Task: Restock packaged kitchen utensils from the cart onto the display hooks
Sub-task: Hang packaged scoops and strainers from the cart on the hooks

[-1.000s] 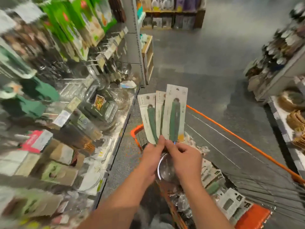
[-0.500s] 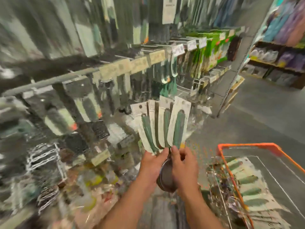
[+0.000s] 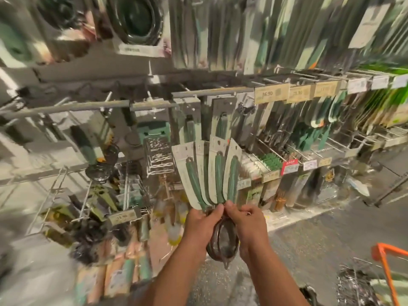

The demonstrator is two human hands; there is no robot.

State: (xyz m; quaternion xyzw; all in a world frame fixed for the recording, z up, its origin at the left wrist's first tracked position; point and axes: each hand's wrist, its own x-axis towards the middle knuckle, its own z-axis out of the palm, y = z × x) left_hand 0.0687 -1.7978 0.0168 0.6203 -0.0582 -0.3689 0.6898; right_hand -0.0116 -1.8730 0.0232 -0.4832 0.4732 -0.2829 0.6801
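- Left hand [image 3: 204,226], right hand [image 3: 247,224]: both pinching fanned strainer packs [image 3: 208,173], held before the hooks [image 3: 223,100].
- Advice: separate one card, align its hole with a hook tip, slide fully back.
- Cart [image 3: 384,259]: lower right.

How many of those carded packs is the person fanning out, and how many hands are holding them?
Pale card packs with green-handled utensils: 4 visible in the fan
Hands gripping the fan's base: 2, the left hand and the right hand
Total: 6
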